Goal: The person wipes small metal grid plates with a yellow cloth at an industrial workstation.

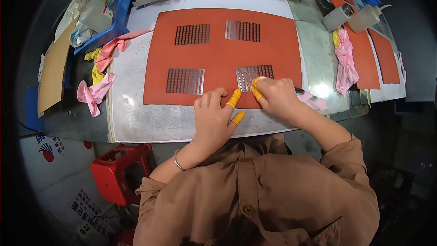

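Four perforated metal plates [192, 34] lie on one red mat [218, 57], one toward each corner. At the near-right plate [248, 74], the left hand [212, 115] is open, index fingertip at its near-left corner; the right hand [280, 96] bends over it, grip indeterminable.

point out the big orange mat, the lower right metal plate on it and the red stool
big orange mat [221, 55], head view: bare middle
lower right metal plate [250, 73], head view: upper part
red stool [108, 179], head view: its side
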Demonstrator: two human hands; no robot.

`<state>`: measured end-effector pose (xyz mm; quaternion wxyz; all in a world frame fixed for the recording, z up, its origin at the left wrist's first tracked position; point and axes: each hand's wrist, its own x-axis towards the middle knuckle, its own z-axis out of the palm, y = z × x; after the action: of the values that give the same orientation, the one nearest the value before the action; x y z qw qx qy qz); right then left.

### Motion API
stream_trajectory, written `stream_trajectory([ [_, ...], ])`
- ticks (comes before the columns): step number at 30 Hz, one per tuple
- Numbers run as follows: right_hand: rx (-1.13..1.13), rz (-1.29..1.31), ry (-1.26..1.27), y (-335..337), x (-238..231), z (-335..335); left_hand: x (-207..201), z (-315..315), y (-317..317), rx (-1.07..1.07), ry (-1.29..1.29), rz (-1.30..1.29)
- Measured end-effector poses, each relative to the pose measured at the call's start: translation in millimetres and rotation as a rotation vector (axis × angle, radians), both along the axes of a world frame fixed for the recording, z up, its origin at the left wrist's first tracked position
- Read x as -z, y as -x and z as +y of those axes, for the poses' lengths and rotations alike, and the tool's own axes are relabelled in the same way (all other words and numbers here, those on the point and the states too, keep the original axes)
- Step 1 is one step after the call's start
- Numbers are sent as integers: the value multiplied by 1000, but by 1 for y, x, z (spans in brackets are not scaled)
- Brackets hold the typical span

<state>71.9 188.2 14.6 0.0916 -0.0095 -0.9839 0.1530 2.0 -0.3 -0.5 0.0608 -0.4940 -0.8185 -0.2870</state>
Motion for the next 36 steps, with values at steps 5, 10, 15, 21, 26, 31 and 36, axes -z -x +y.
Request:
stream_trajectory([
  [5, 43, 25, -7, 11, -1, 8, -3, 1, 0, -2, 15, 11],
  [10, 2, -3, 62, 1, 0, 7, 0, 3, -1, 9, -4, -21],
  [15, 49, 10, 60, 34, -2, 34, -3, 5, -2, 2, 34, -4],
  [21, -20, 9, 14, 23, 0, 28, -1, 4, -3, -15, 51, -33],
  [26, -39, 32, 93, 31, 4, 31, -3, 5, -2, -19, 55, 6],
  [31, -22, 62, 54, 33, 6, 36, -4, 6, -4, -24, 63, -17],
  [36, -41, 11, 28, 20, 0, 27, -1, 4, -4, -21, 67, -7],
])
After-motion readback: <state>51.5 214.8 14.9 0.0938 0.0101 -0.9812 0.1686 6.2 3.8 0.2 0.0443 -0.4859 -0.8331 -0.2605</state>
